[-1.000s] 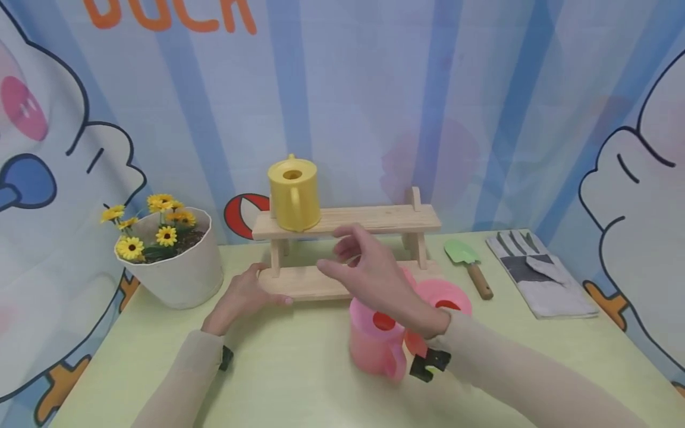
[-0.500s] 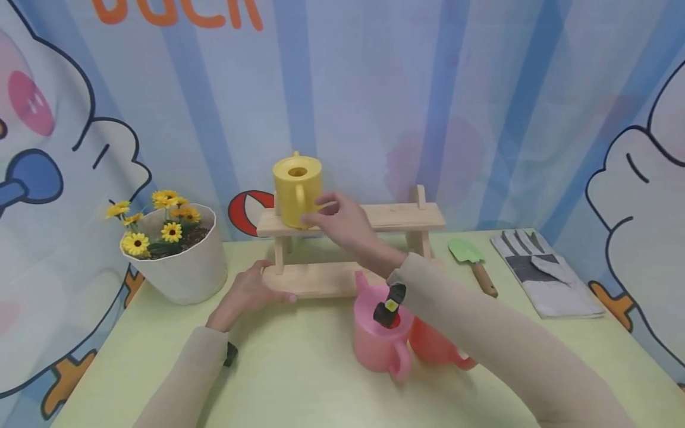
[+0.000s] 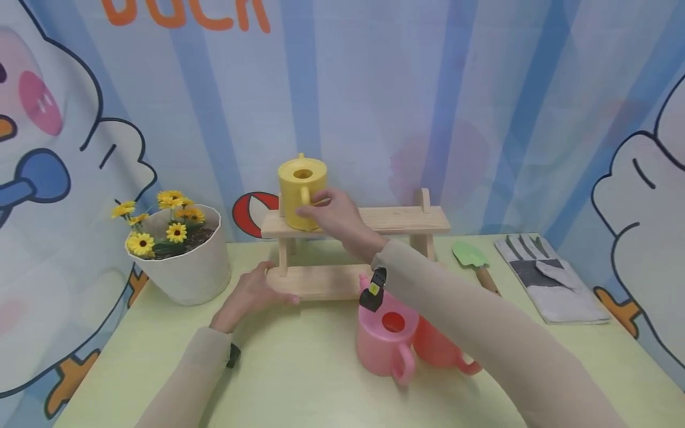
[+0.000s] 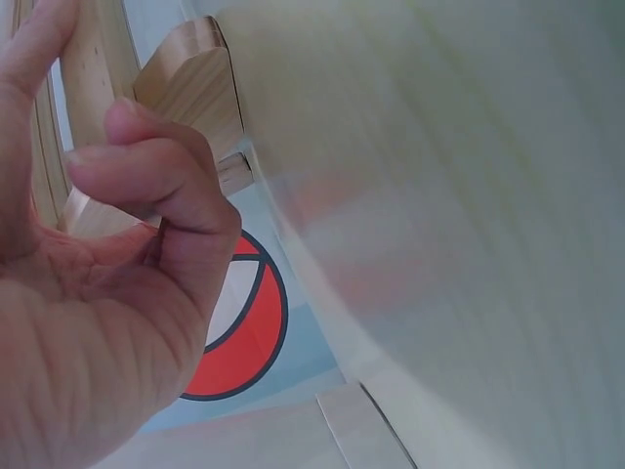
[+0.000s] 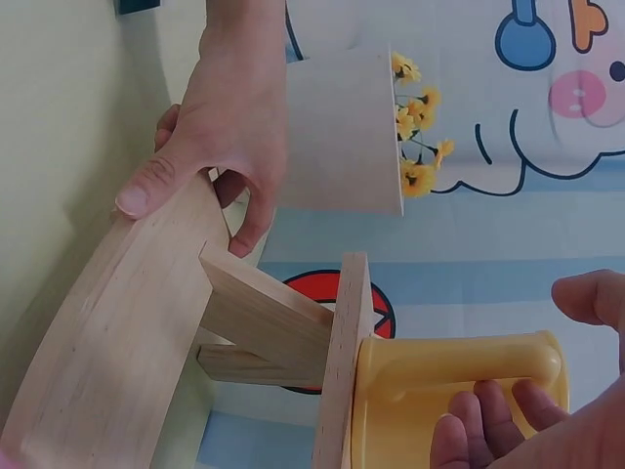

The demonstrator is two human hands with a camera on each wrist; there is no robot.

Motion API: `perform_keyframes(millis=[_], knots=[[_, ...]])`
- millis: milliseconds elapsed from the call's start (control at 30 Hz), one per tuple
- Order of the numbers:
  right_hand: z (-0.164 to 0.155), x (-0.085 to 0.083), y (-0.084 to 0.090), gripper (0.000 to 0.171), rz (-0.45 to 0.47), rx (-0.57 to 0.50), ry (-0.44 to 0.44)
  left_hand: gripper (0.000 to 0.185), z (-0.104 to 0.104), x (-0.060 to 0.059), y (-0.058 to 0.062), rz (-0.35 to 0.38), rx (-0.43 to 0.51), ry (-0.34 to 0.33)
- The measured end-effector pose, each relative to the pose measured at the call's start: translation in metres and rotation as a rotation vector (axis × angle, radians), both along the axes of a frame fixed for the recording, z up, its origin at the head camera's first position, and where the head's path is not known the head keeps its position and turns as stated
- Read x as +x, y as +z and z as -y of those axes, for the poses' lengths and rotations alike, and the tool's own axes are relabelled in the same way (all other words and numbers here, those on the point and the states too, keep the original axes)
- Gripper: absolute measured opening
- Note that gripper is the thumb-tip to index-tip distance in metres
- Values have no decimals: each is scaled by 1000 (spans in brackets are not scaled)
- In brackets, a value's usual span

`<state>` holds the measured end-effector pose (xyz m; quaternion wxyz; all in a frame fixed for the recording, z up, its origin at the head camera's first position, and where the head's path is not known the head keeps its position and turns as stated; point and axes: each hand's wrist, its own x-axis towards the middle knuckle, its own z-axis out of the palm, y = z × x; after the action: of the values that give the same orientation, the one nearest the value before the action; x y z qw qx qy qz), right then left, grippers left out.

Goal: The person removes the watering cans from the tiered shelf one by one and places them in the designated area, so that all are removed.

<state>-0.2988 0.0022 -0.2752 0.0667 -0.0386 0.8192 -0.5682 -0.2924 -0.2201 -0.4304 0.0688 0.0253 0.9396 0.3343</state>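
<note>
A yellow watering can (image 3: 302, 190) stands on the left end of the top board of a small wooden rack (image 3: 396, 219). My right hand (image 3: 332, 215) is at the can's handle (image 5: 459, 362); in the right wrist view its fingers (image 5: 488, 420) curl round one side of the handle, with the thumb (image 5: 591, 298) on the other. My left hand (image 3: 253, 294) grips the left end of the rack's lower board (image 5: 127, 322), thumb on top and fingers underneath. The left wrist view shows those curled fingers (image 4: 146, 186) against the wood (image 4: 186, 88).
Two pink watering cans (image 3: 384, 345) (image 3: 441, 351) stand in front of the rack, under my right forearm. A white pot of yellow flowers (image 3: 182, 261) sits at the left. At the right lie a green trowel (image 3: 471, 258) and grey gloves (image 3: 546, 279). A curtain hangs behind.
My right hand rose from above the pink cans to the top board and closed in on the yellow can's handle. The left hand stayed on the lower board.
</note>
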Motion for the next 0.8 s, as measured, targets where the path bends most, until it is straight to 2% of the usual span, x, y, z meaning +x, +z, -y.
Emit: perform_keyframes(millis=[333, 800], knots=[[9, -7, -2, 47, -15, 30, -6, 117, -1, 1, 1, 33, 12, 11], [17, -16, -5, 39, -4, 38, 7, 117, -1, 1, 2, 22, 1, -2]])
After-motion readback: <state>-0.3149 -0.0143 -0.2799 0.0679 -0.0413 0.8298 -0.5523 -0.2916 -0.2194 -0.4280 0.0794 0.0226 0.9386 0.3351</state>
